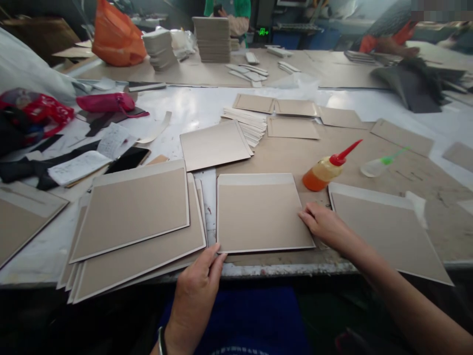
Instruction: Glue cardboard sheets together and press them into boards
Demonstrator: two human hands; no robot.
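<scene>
A beige board panel with pale edges lies flat before me at the table's front edge. My left hand pinches its near left corner between thumb and fingers. At the panel's right edge, my right hand is closed with its fingertips on the border. To the left is an uneven stack of similar panels. Another such panel lies to the right of my right hand. Just beyond that hand, a squeeze bottle with orange liquid and a red nozzle stands tilted.
A small bottle with a green tip lies farther right. Behind are smaller boards and a fanned pile of strips. A notebook, phone and pink pouch lie left. Another person's hand is at the far right.
</scene>
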